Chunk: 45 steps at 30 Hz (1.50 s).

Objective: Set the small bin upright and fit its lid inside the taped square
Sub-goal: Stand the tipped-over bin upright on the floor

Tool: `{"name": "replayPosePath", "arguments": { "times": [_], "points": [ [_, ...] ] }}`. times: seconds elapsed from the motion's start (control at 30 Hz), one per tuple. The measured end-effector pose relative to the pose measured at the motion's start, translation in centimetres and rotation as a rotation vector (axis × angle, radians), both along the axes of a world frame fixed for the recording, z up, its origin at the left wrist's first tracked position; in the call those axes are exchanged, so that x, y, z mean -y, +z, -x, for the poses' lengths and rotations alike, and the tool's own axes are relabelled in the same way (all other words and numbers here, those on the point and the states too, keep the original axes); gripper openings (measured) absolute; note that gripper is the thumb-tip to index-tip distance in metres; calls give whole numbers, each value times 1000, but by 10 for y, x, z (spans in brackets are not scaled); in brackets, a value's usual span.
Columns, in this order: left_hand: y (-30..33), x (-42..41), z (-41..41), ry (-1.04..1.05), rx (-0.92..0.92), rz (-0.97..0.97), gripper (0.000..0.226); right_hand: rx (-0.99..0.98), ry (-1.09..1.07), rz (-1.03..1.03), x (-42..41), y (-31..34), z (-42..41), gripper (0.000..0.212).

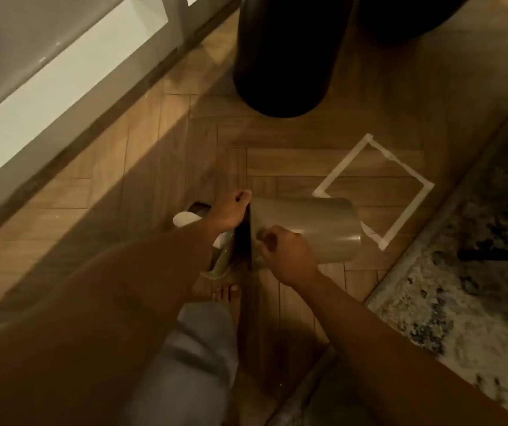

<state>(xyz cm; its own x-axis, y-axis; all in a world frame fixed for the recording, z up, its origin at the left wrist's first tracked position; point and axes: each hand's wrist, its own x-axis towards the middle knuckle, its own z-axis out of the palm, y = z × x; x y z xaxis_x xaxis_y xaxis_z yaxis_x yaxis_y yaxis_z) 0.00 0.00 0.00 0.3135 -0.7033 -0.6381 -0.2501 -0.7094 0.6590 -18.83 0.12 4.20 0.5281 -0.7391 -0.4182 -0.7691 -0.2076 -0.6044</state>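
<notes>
Small bin [314, 229] lies on its side on the wood floor [292, 139], base end overlapping the near corner of the taped square [375, 186], open mouth facing away from the square toward our foot [226, 298]. Our left hand [228, 210] sits at the top of the rim with fingers curled over the mouth edge; our right hand [280, 250] is closed on the near lower part of the rim, thumb side on the outer wall. So both hands are clamped on the bin, close together at the mouth, not touching each other as far as we can tell. Something pale and glossy [215, 256] sits just behind the mouth under our left forearm; we think it's the lid or a liner, can't tell which. For the step: we pivot the bin about its base edge, lifting the mouth up and over while the base stays planted, then slide or lift it fully inside the tape. Grip is all at the rim, so the body likely flexes and the base may skid on smooth floor; we'd move one hand down the wall for control. We keep the base off the tape so we don't peel the near corner. The large dark bin [283, 56] stands well clear beyond the square, the rug [449, 272] edges its right side, so we stay off that border and check all four tape edges show before fitting the lid
</notes>
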Motion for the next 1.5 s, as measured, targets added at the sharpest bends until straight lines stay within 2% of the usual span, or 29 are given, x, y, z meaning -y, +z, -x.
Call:
{"name": "replayPosePath", "arguments": {
  "times": [0.13,0.3,0.4,0.57,0.7,0.8,1.0,1.23,1.43,1.5],
  "points": [
    [0,0,3,-45,-14,-47,53,-101,-50,10,-15,-7,-12,27],
    [2,4,0,-106,-12,-67,51,-146,-35,28,-22,-12,-19,14],
    [5,1,2,-159,-20,-77,50,-158,-23,13,-23,-6,-11,13],
    [30,5,13,-242,-16,-127,56,-178,-11,91,-7,20,19,13],
    [69,14,31,-300,10,-85,59,-194,-25,221,16,60,56,33],
    [98,17,49,-361,3,-12,55,-198,-84,259,29,91,90,29],
    [138,7,74,-415,-2,71,46,-51,-209,191,27,123,138,27],
    [179,-26,79,-466,106,53,64,148,-500,98,11,160,169,26],
    [191,-28,92,-320,-35,156,62,272,-639,82,9,157,171,7],
    [190,-23,98,-234,-40,189,57,306,-657,65,14,151,171,13]
  ]
}}
